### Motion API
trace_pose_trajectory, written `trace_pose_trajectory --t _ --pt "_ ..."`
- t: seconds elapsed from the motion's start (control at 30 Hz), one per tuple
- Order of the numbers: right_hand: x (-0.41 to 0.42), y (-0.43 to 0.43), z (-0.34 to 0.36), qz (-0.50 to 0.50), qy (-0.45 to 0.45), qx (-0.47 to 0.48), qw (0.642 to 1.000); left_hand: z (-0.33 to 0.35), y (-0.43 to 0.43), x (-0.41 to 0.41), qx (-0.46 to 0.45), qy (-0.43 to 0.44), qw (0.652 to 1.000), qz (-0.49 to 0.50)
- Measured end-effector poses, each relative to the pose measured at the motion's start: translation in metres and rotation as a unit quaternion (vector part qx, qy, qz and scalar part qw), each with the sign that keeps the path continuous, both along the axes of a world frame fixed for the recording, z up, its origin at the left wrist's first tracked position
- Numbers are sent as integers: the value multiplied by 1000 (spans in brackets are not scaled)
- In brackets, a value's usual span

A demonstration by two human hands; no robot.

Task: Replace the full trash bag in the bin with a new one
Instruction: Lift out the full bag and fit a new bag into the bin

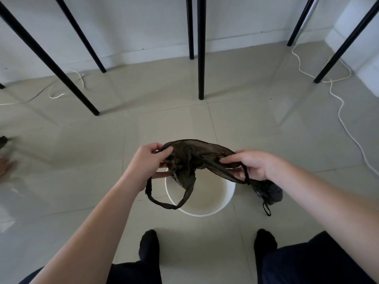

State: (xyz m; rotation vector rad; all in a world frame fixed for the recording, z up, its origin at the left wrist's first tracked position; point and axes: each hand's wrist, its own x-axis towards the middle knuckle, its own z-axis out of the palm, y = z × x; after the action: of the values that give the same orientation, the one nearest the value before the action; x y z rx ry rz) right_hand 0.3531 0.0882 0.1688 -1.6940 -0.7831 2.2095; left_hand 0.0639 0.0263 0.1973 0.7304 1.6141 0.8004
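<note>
— Feet (148, 245) first: I'm standing in dark socks just behind the bin (211, 203), which sits bare and white on the floor between them.

— And the new bag?

— The bag (190, 158) hangs over the bin's mouth, bunched, not opened yet. My left hand (146, 160) pinches one end of its rim between thumb and fingers; my right hand (249, 163) pinches the other end, with one handle strap looped across its fingers. The other handle dangles over the near left edge of the bin.

— What could go wrong?

— The film looks thin and clingy. If I pull the ends apart hard, I judge it could tear at the handles, or the layers could stay stuck and I'd push a closed bag in. The dangling loop could drop inside and leave the rim uncovered.

— Where's the full one?

— A dark tied bundle (268, 193) lies on the floor just right of the bin; I take it for the old bag.

— The room?

— Pale glossy floor tiles (82, 181). Farther off, black legs (201, 58), white cables (340, 111), then a white wall (133, 23).
</note>
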Motion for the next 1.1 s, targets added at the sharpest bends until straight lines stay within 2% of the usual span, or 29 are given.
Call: trace_pose_trajectory --t 0.07,0.1,0.13,0.2,0.23,0.27,0.37,0.4,0.5,0.6,0.67,0.7,0.73,0.8,0.83,0.87,0.9,1.0,1.1 --pt "5 0 0 12 -25 27 999 2 -2 -3 -1 3 1000 9" --pt "9 1 1 45 -68 72 994 2 -3 -8 6 36 999 13" --pt "15 4 1 102 -151 140 973 0 -3 -17 17 100 995 17" --pt "25 11 5 192 -334 264 884 -1 -3 -40 39 224 973 40" --pt "30 14 4 194 -381 292 856 0 -3 -51 45 240 968 56" --pt "34 17 4 184 -382 298 855 1 -3 -58 47 217 973 69" --pt "34 19 8 95 -237 218 942 3 -5 -56 34 114 992 50" --pt "31 18 11 79 -187 191 960 1 -6 -51 31 101 994 37" --pt "22 19 20 90 -122 164 975 -3 -5 -38 34 95 995 3" --pt "16 22 21 88 -135 157 974 -6 -4 -34 39 94 995 -14" --pt "10 25 13 62 -211 201 955 -6 -5 -35 41 99 994 -16" --pt "9 26 7 54 -263 240 933 -7 -6 -36 42 100 994 -17" --pt "8 26 3 61 -321 293 899 -8 -6 -36 43 100 994 -18" --pt "7 24 -3 127 -429 427 786 -8 -7 -37 44 101 994 -22" --pt "5 21 -3 166 -453 481 732 -8 -7 -37 43 99 994 -26" --pt "3 19 -4 203 -451 512 703 -8 -7 -36 41 93 994 -33" --pt "-1 17 -5 242 -434 517 697 -8 -7 -35 40 84 995 -42" --pt "-17 8 -10 348 -375 472 718 -6 -6 -29 40 52 995 -75" --pt "-21 7 -18 371 -342 398 766 -3 -5 -28 39 29 993 -104"
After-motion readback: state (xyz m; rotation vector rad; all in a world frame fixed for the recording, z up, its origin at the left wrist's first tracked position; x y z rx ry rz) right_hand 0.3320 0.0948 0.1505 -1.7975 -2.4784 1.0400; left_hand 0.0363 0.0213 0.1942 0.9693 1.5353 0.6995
